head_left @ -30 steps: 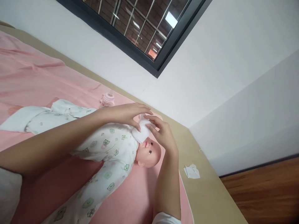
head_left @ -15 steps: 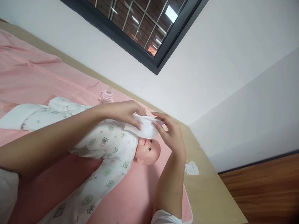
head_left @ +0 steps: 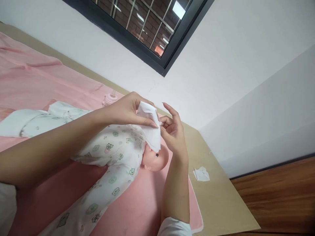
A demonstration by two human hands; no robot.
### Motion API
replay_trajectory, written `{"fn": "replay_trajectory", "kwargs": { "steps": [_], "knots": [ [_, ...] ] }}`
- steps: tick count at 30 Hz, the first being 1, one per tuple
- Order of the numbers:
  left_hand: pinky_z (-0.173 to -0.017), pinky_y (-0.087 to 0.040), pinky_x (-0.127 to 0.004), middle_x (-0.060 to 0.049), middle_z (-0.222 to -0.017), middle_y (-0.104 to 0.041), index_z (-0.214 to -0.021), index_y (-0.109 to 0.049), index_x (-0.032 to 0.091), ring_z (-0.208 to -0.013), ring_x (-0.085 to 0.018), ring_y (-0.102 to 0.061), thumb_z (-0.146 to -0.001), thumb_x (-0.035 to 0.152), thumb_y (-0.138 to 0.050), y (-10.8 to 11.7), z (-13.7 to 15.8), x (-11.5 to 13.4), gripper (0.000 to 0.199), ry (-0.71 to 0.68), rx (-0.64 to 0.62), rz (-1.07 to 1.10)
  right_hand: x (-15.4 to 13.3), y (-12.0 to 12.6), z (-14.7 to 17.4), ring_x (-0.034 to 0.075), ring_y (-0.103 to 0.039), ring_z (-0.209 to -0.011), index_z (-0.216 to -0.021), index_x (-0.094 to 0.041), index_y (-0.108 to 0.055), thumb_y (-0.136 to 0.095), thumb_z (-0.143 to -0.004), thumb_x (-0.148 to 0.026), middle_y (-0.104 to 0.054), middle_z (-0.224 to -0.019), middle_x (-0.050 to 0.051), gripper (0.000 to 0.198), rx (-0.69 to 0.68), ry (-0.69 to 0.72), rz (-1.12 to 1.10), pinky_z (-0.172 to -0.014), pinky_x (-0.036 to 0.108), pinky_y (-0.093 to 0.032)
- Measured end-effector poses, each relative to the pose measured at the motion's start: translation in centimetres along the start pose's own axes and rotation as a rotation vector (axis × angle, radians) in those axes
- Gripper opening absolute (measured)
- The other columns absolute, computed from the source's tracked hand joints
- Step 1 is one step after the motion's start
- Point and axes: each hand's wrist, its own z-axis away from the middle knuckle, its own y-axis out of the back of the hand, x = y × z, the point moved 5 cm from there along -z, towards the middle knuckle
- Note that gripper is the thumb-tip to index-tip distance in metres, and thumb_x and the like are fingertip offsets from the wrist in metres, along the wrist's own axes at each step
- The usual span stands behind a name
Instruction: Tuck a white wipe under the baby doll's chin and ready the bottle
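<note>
A white tissue hangs folded above the doll's face. My left hand grips it, thumb on the near side and fingers behind. My right hand is at the tissue's right edge, thumb and curled fingers pinching a small white bit of it, index finger raised. Below lies a baby doll on its back, its head under my hands and one eye showing; the tissue hides part of its face. It wears a white suit with green animal prints.
A pink blanket covers much of the tan tabletop. A pink baby bottle stands behind my left forearm. One crumpled tissue lies on the right. White wall and dark-framed window rise behind.
The tissue, spread between both hands before, is now folded over and hangs downward from my left hand. My right index finger has lifted, and the tissue covers more of the doll's face.
</note>
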Motion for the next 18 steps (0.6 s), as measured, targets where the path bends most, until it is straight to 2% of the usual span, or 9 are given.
{"fn": "replay_trajectory", "kwargs": {
  "steps": [3, 5, 10, 13, 15, 18],
  "knots": [
    [-0.057, -0.037, -0.019, 0.002, -0.067, -0.058, -0.074, -0.068, 0.01, -0.063, -0.008, -0.05, -0.08, 0.031, -0.074, -0.2, 0.2, 0.0, 0.023, 0.099, -0.077, -0.012, 0.1, 0.6, -0.1, 0.017, -0.067, -0.086, -0.144, -0.032, -0.041, -0.068, -0.088, -0.04, -0.069, -0.09, 0.0, 0.063, 0.033, -0.016, -0.042, -0.087, 0.038, -0.057],
    [-0.054, -0.035, -0.019, 0.003, -0.063, -0.055, -0.07, -0.067, 0.012, -0.059, -0.008, -0.048, -0.078, 0.033, -0.075, -0.9, 0.2, -0.4, 0.023, 0.132, -0.196, -0.014, 0.7, 1.4, -0.2, 0.016, -0.067, -0.084, -0.142, -0.031, -0.043, -0.069, -0.087, -0.039, -0.07, -0.09, 0.0, 0.061, 0.075, -0.035, -0.06, -0.087, 0.038, -0.057],
    [-0.061, -0.04, -0.019, 0.004, -0.075, -0.067, -0.082, -0.073, 0.019, -0.069, -0.012, -0.06, -0.081, 0.027, -0.068, -4.2, 0.4, -2.4, 0.01, 0.182, -0.51, -0.085, 5.1, 3.4, -0.9, 0.015, -0.066, -0.082, -0.134, -0.025, -0.051, -0.07, -0.085, -0.039, -0.071, -0.089, 0.0, 0.054, 0.135, -0.131, -0.075, -0.092, 0.038, -0.054],
    [-0.061, -0.037, -0.022, 0.003, -0.075, -0.067, -0.078, -0.069, 0.017, -0.069, -0.013, -0.059, -0.081, 0.025, -0.064, -5.9, 0.4, -3.9, 0.01, 0.209, -0.552, -0.209, 9.0, 4.0, -1.0, 0.015, -0.066, -0.082, -0.126, -0.023, -0.058, -0.07, -0.083, -0.039, -0.072, -0.088, 0.0, 0.048, 0.132, -0.241, -0.114, -0.091, 0.037, -0.053],
    [-0.058, -0.035, -0.023, 0.002, -0.07, -0.063, -0.073, -0.064, 0.016, -0.065, -0.014, -0.056, -0.08, 0.027, -0.064, -6.5, 0.4, -4.6, 0.014, 0.227, -0.534, -0.297, 11.8, 4.3, -0.7, 0.015, -0.066, -0.08, -0.122, -0.023, -0.061, -0.071, -0.08, -0.038, -0.071, -0.086, 0.0, 0.046, 0.13, -0.324, -0.174, -0.09, 0.036, -0.053],
    [-0.056, -0.033, -0.024, 0.002, -0.066, -0.06, -0.074, -0.063, 0.017, -0.063, -0.014, -0.054, -0.08, 0.029, -0.063, -7.0, 0.4, -5.0, 0.014, 0.231, -0.505, -0.345, 15.9, 4.4, 0.2, 0.013, -0.066, -0.076, -0.117, -0.024, -0.062, -0.073, -0.077, -0.035, -0.071, -0.085, 0.0, 0.044, 0.147, -0.452, -0.263, -0.09, 0.035, -0.053]
  ]
}}
